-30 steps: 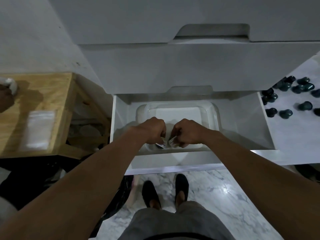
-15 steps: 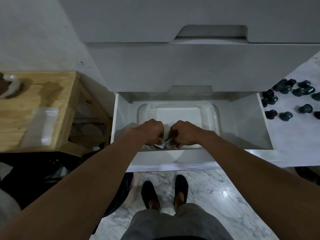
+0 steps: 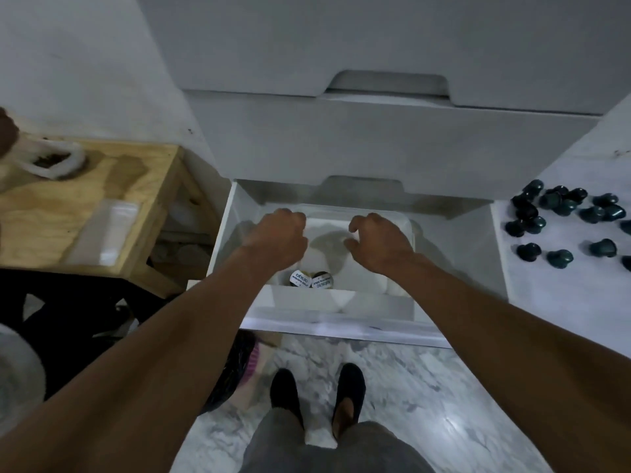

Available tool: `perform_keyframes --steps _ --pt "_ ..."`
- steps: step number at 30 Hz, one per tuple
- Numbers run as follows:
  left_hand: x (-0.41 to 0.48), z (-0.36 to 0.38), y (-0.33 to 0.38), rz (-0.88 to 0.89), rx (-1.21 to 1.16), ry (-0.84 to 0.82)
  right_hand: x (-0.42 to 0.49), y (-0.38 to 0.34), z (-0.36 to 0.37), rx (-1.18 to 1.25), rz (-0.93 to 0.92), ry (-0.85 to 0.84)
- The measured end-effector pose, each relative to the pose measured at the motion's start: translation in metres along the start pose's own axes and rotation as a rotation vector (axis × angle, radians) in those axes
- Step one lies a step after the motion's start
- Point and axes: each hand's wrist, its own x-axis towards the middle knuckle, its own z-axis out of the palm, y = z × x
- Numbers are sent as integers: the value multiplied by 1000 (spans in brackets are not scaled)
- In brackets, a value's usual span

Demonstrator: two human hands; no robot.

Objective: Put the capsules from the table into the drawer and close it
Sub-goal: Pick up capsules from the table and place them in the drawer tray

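The white drawer [image 3: 457,254] stands pulled out below me, with a clear plastic tub [image 3: 408,230] inside it. Two capsules [image 3: 310,279] lie foil side up at the tub's near edge. My left hand [image 3: 278,238] and my right hand [image 3: 379,242] hover over the tub, a little apart, fingers loosely curled and holding nothing. Several dark green capsules [image 3: 563,220] lie scattered on the white table [image 3: 563,302] to the right of the drawer.
A wooden side table [image 3: 78,213] with a clear plastic bag [image 3: 106,230] stands left of the drawer. Shut drawer fronts [image 3: 375,138] rise above the open one. My feet [image 3: 317,394] stand on a marble floor just before the drawer front.
Both hands have let go of the two capsules, which now lie in the tub. The hands have lifted and moved apart.
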Motion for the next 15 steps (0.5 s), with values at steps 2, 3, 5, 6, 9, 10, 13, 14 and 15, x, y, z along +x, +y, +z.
perform_keyframes --steps 2,3,5,6,9,10,13,14,15 --pt "-13 -4 8 2 -42 163 -12 5 -9 -33 -32 97" --pt "-20 -5 13 29 -59 240 -19 8 -13 -33 -37 146" --pt "-32 -8 22 107 -62 365 -36 15 -23 -20 -43 249" --pt "-38 -10 27 145 -58 412 -45 18 -29 -17 -48 294" --pt "-53 -18 45 227 -51 519 -77 28 -51 -12 -29 427" --pt "-58 -20 53 257 -41 535 -91 31 -59 -3 -3 471" --pt "-72 -21 80 366 10 588 -137 47 -77 -19 66 574" --pt "-77 -21 90 400 9 607 -152 55 -81 -28 92 600" --pt "-82 -20 102 430 -2 616 -168 63 -85 -29 122 618"
